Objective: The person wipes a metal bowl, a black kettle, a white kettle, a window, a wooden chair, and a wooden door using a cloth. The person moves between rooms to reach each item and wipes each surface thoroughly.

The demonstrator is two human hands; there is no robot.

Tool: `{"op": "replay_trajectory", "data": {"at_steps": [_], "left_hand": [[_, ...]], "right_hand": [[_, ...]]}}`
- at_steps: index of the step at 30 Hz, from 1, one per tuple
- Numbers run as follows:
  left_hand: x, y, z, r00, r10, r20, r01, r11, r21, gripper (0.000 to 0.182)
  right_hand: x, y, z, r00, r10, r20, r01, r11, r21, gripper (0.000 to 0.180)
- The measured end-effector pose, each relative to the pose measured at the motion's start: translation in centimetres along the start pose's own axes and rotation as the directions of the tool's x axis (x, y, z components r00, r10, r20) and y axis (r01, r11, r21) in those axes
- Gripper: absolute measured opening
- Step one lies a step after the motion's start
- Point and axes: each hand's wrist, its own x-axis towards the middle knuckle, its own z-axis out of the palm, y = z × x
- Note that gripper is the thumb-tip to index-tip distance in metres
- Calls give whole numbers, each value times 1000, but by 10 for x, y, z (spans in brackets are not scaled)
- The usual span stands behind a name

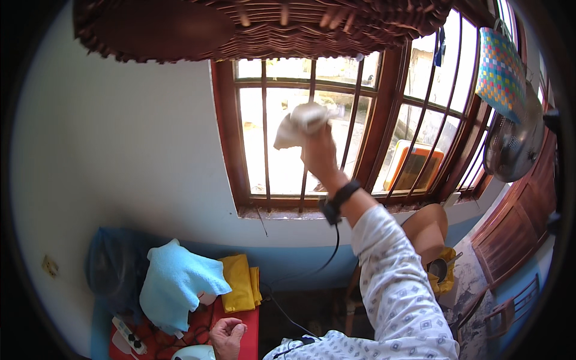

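My right hand (320, 150) is raised in front of the barred window (292, 81), gripping a pale cloth (299, 123) that is blurred. A black band with a small device and a cable is on that wrist. Low in the view, my left hand (227, 337) hovers over or rests near the red table (249, 328), its fingers curled; whether it holds anything is hidden. Beside it are a light blue towel (180, 279) draped over something, a folded yellow cloth (238, 283) and part of a white and light blue appliance (195, 353).
Overhead is a brown wicker basket (288, 31). A checkered woven bag (500, 74) and a metal colander (513, 144) hang at right. A power strip (129, 335) with cables lies on the table, near a dark blue plastic bag (110, 265). A straw hat (425, 231) is below the window.
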Motion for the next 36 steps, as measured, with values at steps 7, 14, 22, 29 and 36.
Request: {"op": "replay_trajectory", "data": {"at_steps": [7,14,22,29,36], "left_hand": [[18,18,39,998,25,54,-29,997,78,11],[30,29,68,994,0,113,-17,989,144,11],[48,51,109,979,-9,206,-30,982,185,13],[87,82,155,975,-47,217,-2,975,224,12],[162,153,206,910,340,238,-389,898,206,10]], "right_hand": [[-204,-32,9,883,45,467,-128,981,147,48],[-104,3,-57,964,-66,258,16,982,189,39],[104,82,-138,990,1,-139,-3,1000,-17,45],[0,81,-76,994,-13,-109,13,1000,0,48],[-176,60,-45,929,152,336,-218,961,169,50]]}}
